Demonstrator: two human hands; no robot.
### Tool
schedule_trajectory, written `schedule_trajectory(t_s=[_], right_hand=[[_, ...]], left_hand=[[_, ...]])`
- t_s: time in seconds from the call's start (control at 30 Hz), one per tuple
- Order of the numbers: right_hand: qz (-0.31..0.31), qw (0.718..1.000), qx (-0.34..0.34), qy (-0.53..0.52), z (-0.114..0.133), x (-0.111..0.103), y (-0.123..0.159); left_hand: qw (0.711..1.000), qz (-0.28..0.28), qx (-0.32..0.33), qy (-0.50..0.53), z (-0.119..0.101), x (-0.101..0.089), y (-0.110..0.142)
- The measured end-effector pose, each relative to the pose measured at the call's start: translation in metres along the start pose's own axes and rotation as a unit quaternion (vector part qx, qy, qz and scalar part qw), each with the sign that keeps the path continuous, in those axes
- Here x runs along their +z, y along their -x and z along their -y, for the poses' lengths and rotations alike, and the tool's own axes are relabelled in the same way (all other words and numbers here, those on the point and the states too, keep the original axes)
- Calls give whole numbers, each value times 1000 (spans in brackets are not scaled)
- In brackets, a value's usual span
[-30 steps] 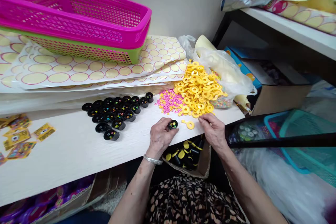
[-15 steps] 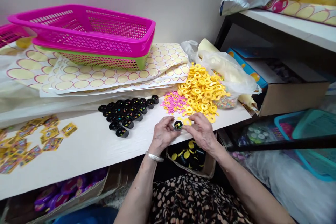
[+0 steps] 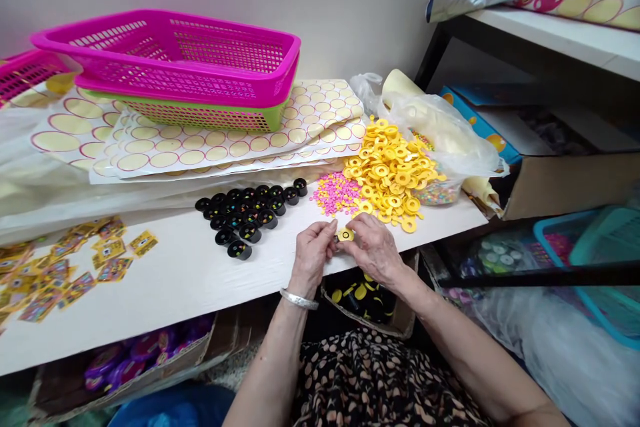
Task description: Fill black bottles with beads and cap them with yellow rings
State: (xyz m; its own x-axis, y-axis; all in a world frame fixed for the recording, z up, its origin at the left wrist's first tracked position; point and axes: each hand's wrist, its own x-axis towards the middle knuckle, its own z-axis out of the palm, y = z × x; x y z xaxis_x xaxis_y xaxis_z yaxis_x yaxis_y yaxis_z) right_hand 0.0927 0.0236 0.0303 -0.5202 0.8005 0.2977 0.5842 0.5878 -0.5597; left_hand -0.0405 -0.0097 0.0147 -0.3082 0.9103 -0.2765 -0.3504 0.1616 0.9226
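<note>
Both hands meet near the table's front edge. My left hand [image 3: 311, 252] pinches a small black cup, now mostly hidden by fingers and by a yellow ring [image 3: 345, 235] lying over its top. My right hand [image 3: 375, 248] grips that ring from the other side, its fingertips pressed to the rim. Through the ring's hole a dark centre shows. To the left stand several black cups [image 3: 240, 249] in a cluster, open side up, with small coloured bits inside. Just behind my hands lie a heap of yellow rings [image 3: 387, 170] and a patch of pink and yellow beads [image 3: 334, 193].
Stacked pink and green baskets [image 3: 190, 73] rest on sticker sheets [image 3: 225, 147]. Small printed cards [image 3: 65, 267] lie at the left. Below the table edge, a carton [image 3: 400, 327] holds black and yellow pieces. A clear plastic bag [image 3: 440, 133] and a cardboard box [image 3: 570, 180] stand right.
The yellow ring has come over the black cup, whose open top showed between my hands before. My right hand has closed in toward my left. The view has shifted slightly.
</note>
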Motion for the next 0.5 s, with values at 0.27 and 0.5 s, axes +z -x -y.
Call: schedule_trajectory(t_s=[0.27, 0.5], right_hand=[[-16, 887, 200, -415, -8, 18, 0], [2, 821, 324, -470, -5, 28, -1]], left_hand=[[998, -16, 4, -59, 6, 10, -4], [996, -50, -19, -76, 5, 14, -4]])
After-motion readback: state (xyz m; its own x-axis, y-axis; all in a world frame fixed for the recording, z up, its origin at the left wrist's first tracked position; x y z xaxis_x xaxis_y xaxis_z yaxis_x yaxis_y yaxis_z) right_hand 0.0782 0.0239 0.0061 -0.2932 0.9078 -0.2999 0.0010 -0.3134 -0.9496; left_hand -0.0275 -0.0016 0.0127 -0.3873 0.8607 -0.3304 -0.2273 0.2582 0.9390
